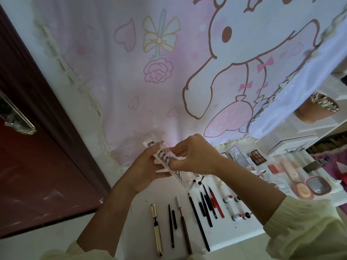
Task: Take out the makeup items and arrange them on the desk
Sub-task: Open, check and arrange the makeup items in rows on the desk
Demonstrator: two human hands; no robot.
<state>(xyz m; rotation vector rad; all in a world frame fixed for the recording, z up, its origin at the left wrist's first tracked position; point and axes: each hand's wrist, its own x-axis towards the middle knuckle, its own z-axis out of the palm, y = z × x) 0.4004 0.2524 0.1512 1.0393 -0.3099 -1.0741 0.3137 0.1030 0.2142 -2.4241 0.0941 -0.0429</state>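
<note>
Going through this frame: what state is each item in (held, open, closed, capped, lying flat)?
lash tray, held up in both hands
left hand, grips the tray from underneath
right hand, pinches the tray's near edge
pink compact, open, mirror showing
eyeshadow palette, open, pans showing
thin black pencil, lying flat, cap off beside it
cotton swab cup, filled with swabs

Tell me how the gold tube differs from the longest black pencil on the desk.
The gold tube is shiny and thick, with a black band midway; the black pencil is matte, slimmer and plain. The pencil looks longer than the tube. Both lie flat on the white desk; the left hand and right hand hold a lash tray.
</note>
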